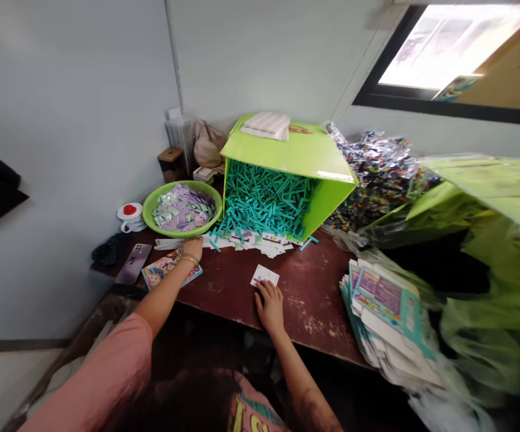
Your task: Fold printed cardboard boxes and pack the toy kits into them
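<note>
My left hand [193, 247] reaches to the front of a green basin [152, 223], beside white strips and papers [169, 243]. Its fingers point away from me and are too small to make out. A boxed set with colourful pictures [163, 269] lies under that forearm. My right hand [269, 305] lies with fingers spread, their tips on a small white printed card [264, 274] on the table. Behind the hands, a bright green box [287, 150] on its side holds many teal sticks [266, 201]. Small purple and green packets [183, 207] fill the basin.
On the brown table [305, 300], a phone [134, 264] and lidded cup [131, 217] stand left. Loose white cards [271, 245] and sticks lie before the box. Flat printed cartons [386, 306] are stacked right, near clear plastic bags [480, 342] and shiny packets [372, 162].
</note>
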{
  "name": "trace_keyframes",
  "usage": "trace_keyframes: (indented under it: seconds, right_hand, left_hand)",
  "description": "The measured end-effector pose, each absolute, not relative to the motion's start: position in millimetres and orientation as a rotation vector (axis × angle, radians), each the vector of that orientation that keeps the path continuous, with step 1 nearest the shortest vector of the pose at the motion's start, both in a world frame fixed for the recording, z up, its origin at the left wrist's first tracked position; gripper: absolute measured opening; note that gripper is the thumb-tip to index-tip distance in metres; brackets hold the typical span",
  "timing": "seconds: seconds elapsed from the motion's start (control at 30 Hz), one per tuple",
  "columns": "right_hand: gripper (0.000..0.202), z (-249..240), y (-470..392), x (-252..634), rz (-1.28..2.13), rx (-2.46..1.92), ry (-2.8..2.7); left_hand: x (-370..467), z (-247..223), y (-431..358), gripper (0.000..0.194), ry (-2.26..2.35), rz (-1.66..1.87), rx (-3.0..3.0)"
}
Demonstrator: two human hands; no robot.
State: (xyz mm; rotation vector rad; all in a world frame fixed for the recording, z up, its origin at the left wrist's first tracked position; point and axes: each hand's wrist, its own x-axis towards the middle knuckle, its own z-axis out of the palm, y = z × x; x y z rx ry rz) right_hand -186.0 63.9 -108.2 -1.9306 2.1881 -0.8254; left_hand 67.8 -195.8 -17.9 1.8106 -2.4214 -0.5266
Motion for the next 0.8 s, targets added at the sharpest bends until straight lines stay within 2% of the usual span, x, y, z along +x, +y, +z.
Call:
trace_keyframes:
  seconds: [0.07, 0.23, 0.37, 0.47, 0.53, 0.63, 0.8]
  right_hand:
    - [0.037, -109.3, 64.3, -185.7, -0.839, -1.91, 2.182]
    - [0.041, -100.6, 64.9, -183.3, -1.02, -1.765, 2.175]
    - [0.064, -61.5, 57.0, -187.5, -1.371, -1.287, 1.883]
    - [0.071, -24.8, 52.1, -191.2, -1.346, -0.834, 1.279]
    - [0.071, -7.1, 54.4, -188.1, -1.223, -0.608, 1.062]
    - [0.06, 3.8, 63.4, -173.9, -1.131, -0.412, 1.102]
    - [0.054, -2.5, 70.5, -174.9, -1.248, -0.374, 1.344]
  left_hand:
    - [64.8, -7.9, -193.4, 0.01, -2.399, -0.615, 1.689]
    - [34.9, 24.3, -156.5, 0.008, -2.284, -0.916, 1.227]
    - [-2.4, 33.2, -108.5, 0.026, -1.423, -1.715, 0.833]
    - [-24.0, 23.9, -85.8, 0.039, -0.961, -2.011, 0.793]
    - [-33.0, 13.4, -78.5, 0.042, -0.954, -2.026, 0.878]
    - [-38.0, -0.5, -74.6, 0.041, -1.059, -1.97, 0.968]
    - [-11.1, -3.5, -75.1, 0.033, -1.253, -1.723, 1.13]
